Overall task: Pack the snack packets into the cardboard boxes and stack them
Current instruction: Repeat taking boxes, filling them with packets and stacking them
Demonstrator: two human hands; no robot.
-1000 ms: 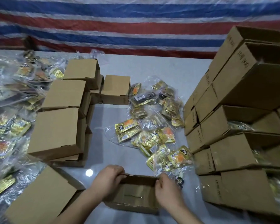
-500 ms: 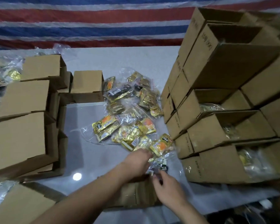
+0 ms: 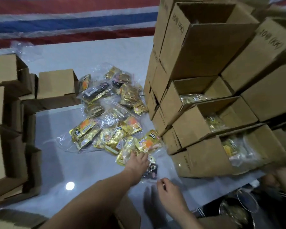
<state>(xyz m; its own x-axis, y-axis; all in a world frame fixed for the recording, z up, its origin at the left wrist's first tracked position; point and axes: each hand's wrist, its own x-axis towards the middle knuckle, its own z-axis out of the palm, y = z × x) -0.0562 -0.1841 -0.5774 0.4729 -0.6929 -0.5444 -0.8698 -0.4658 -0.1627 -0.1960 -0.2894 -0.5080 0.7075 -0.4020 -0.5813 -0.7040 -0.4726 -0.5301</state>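
Observation:
Clear bags of gold snack packets point(image 3: 112, 123) lie heaped mid-table. My left hand point(image 3: 137, 161) reaches onto the nearest bag point(image 3: 139, 146), fingers curled into its plastic. My right hand point(image 3: 169, 191) hovers at that bag's near corner with curled fingers; whether it pinches the plastic is unclear. An open cardboard box point(image 3: 128, 214) sits at the near edge, mostly hidden under my left forearm. On the right rises a stack of boxes point(image 3: 205, 113), several showing packets inside.
Closed cardboard boxes point(image 3: 10, 113) stand in piles along the left, one more point(image 3: 56, 85) behind the heap. A striped tarp point(image 3: 73, 22) hangs at the back. Beyond the table's right edge are wire rings and clutter point(image 3: 241, 205).
Both hands left the open box at the near edge and moved forward to the nearest snack bag. The view swung right and down toward the box stack.

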